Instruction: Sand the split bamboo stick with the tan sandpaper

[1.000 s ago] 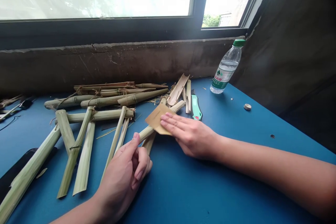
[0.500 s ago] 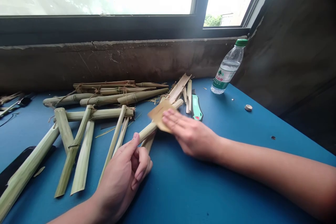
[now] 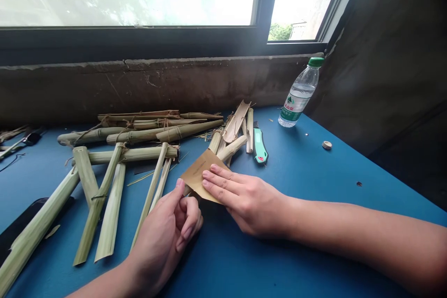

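My left hand (image 3: 169, 233) pinches the near end of a pale bamboo strip (image 3: 233, 147), thumb on top and fingers curled below. Over the strip's middle lies a brown sheet of sandpaper (image 3: 199, 173) with faint print on its back. My right hand (image 3: 251, 200) presses that sheet down with its fingers laid along it, close to the left thumb. The sandpaper hides most of the strip; its far end slants up to the right, near other bamboo pieces. Just left of my left hand stand thin bamboo slats (image 3: 151, 193) joined to a bamboo frame (image 3: 134, 154).
A bundle of tied bamboo (image 3: 164, 129) lies along the wall. A split bamboo piece (image 3: 236, 122) and a mint-green utility knife (image 3: 260, 145) rest beyond my right hand. A water bottle (image 3: 296, 95) stands at the back right, with a small round piece (image 3: 327, 145) nearer.
My right hand has slid the sandpaper down the strip, toward me and my left hand. More of the strip's far end now shows. The left hand stays in place.
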Demonstrator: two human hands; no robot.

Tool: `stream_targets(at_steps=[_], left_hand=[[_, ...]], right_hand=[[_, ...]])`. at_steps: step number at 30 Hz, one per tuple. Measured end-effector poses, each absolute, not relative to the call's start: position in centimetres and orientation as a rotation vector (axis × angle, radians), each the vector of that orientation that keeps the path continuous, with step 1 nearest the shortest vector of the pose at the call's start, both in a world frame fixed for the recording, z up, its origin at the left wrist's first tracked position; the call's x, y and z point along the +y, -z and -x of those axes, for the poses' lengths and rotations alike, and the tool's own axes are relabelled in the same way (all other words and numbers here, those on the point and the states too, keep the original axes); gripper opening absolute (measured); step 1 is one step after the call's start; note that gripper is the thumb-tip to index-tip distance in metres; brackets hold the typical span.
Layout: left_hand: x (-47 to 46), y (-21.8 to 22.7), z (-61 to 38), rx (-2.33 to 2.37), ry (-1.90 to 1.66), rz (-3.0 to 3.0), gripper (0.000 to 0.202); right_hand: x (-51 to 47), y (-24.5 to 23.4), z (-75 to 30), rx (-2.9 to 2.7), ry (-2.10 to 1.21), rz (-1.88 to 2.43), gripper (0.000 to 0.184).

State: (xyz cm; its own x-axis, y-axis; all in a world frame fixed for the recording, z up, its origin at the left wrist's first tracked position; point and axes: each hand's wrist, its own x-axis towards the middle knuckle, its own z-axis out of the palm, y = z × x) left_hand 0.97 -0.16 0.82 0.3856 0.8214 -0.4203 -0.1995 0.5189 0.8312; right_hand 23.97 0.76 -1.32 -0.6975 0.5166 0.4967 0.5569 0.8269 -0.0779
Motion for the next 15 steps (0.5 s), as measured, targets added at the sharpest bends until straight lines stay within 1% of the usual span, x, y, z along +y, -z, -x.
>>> stream_targets(at_steps=[2,5,8,11,15], left_hand=[[-0.14,-0.85,-0.93,0.947,-0.731,-0.77,0.072],[-0.1,-0.81,-0.97,0.946,-0.713,-0.782,0.073],[-0.09,-0.67,-1.03,0.947,-0.723,-0.778,0.075],[-0.05,-0.67,-1.07,0.929,-0.725,-0.757,0.076],[0.0,-0.94,-1.21,0.93,-0.688,-0.799,0.077]], right_hand=[[0.96,1.32,-24.12,-2.453,0.109,0.827,0.052],[1.29,1.38,-24.52,-2.337,0.155,1.027,0.054],[0.85,1.36,-24.3,-2.476,0.135,0.843,0.057],[0.49,1.19,-24.0,-2.561,0.082,0.666,0.055],[1.29,0.92,-24.63,-2.43,0.13,0.864,0.049]])
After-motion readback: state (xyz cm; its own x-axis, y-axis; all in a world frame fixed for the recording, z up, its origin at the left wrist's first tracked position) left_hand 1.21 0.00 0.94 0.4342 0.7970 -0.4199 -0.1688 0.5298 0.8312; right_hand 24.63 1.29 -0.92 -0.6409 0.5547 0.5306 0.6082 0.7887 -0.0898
